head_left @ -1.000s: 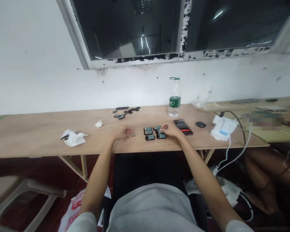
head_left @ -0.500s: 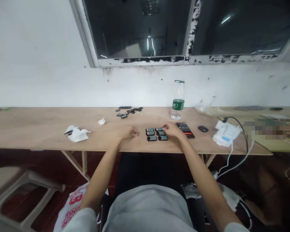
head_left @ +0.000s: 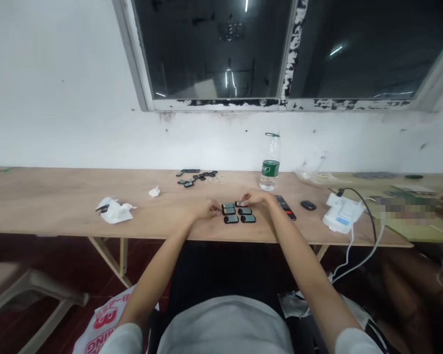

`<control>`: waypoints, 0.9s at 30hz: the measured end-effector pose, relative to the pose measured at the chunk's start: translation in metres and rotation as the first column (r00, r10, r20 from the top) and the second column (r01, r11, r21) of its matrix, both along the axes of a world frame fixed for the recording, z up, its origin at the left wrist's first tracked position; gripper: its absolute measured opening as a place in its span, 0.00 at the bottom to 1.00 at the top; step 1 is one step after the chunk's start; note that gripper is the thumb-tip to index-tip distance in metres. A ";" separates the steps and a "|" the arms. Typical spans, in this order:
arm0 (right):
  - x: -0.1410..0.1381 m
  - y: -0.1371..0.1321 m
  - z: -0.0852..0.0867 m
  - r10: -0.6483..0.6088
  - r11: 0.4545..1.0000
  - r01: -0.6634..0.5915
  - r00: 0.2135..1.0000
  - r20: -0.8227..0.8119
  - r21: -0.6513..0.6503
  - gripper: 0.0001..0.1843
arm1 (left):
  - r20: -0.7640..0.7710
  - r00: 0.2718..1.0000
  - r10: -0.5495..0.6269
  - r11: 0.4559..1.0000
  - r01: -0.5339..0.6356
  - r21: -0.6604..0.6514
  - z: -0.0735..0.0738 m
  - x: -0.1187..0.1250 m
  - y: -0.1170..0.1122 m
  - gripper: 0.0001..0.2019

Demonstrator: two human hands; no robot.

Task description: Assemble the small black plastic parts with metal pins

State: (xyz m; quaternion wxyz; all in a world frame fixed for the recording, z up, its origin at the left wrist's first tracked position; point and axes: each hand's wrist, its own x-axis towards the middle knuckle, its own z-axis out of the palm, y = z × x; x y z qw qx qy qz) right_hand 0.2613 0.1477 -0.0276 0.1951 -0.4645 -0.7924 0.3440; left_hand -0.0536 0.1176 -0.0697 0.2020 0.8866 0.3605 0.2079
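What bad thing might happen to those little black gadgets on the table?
1. The small dark devices lie in rows near the front edge of the table. A nudge from the left hand or the right hand might slide one off.
2. The water bottle stands just behind the right hand. If bumped, it could tip toward the devices.

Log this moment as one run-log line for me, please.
left hand: curled, beside small black gadgets | right hand: fingertips at their back row | nearby: bottle, phone | surface: wooden table
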 end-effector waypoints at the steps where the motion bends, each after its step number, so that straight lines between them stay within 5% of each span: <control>1: -0.001 0.006 -0.001 0.011 1.000 -0.011 1.000 0.006 -0.012 0.18 | 0.001 1.000 -0.015 1.000 0.015 -0.022 0.005 -0.001 0.006 0.17; 4: -0.004 0.021 -0.007 -0.018 0.998 0.015 0.998 -0.052 -0.055 0.21 | 0.074 0.997 0.008 1.000 -0.009 0.007 0.024 0.003 0.029 0.23; 8: -0.013 0.028 -0.026 -0.155 0.987 0.137 0.934 -0.322 -0.080 0.20 | 0.159 0.987 0.038 0.982 -0.067 0.179 0.034 0.035 0.063 0.23; 13: -0.028 0.026 -0.049 -0.149 0.972 0.225 0.805 -0.575 0.064 0.13 | 0.207 0.977 0.053 0.967 -0.102 0.234 0.005 0.074 0.079 0.07; 17: -0.031 0.026 -0.059 -0.180 0.959 0.277 0.760 -0.624 0.060 0.14 | 0.214 0.976 0.030 0.972 -0.078 0.221 -0.017 0.070 0.077 0.10; 27: -0.030 0.021 -0.061 -0.219 0.971 0.221 0.671 -0.709 -0.091 0.18 | 0.224 0.974 -0.030 0.983 -0.012 0.183 -0.014 0.059 0.071 0.10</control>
